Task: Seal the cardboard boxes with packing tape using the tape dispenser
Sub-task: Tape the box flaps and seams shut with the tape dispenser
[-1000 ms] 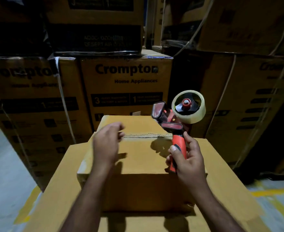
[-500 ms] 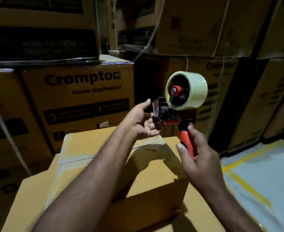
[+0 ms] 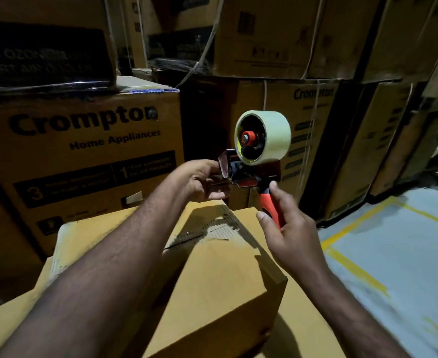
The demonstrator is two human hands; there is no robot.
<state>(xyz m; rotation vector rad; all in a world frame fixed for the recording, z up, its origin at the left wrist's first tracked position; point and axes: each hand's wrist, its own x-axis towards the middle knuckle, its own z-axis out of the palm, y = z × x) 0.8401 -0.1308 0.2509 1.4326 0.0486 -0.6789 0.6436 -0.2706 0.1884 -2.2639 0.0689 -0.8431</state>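
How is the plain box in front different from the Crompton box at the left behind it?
The plain box has no print; the Crompton box carries black lettering and panels. The plain box has a tape strip across its top; the Crompton box's top lies partly under a dark box. The plain box looks smaller than the Crompton box. Both are brown cardboard.

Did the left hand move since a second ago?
Yes. The left hand left the small brown cardboard box's top, going up and forward to the red tape dispenser's front.
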